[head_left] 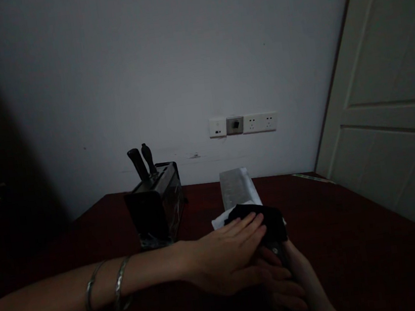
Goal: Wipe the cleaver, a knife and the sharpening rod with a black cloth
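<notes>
A broad, dark, flat blade (273, 222) extends from a black riveted handle, and it looks like a kitchen cleaver. My right hand (285, 283) is wrapped around that handle, low in the view. Across the flat of the blade lies my left hand (236, 254), its fingers stretched out and its palm down. White tissue (220, 221) shows past the blade's left edge; how far it runs underneath is hidden. Just beyond the blade, a pale, shiny pack (238, 187) rests on the table. Deep shadow hides much of the handle and my right palm.
A black knife block (146, 214) with two dark handles (143, 161) sticking up stands at the left on the dark red table (341, 240). Behind the table is a wall with sockets (253, 123). A white panelled door (394, 151) is at the right.
</notes>
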`<state>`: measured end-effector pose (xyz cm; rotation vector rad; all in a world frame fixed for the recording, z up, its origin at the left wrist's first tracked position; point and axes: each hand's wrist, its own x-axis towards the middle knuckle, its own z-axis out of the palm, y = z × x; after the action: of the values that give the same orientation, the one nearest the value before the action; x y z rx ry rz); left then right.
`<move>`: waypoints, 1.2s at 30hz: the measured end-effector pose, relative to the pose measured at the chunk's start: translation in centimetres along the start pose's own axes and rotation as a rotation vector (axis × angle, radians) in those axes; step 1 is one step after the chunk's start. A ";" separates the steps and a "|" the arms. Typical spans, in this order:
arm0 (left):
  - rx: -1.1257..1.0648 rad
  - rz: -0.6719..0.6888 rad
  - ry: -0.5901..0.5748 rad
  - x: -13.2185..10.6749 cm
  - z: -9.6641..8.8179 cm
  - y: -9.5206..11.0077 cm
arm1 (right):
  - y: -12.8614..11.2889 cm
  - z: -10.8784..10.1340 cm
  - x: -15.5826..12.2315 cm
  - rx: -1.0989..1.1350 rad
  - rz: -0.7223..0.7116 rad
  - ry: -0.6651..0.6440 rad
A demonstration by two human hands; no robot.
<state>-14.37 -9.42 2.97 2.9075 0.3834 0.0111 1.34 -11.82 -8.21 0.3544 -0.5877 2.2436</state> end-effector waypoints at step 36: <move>-0.339 -0.299 0.206 -1.3 2.3 -6.3 | -1.7 -1.0 -0.4 -0.060 -0.195 0.229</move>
<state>-17.16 -4.33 -0.58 2.4960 0.7665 0.3009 2.75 -10.55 -8.75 0.1166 -0.4763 2.0395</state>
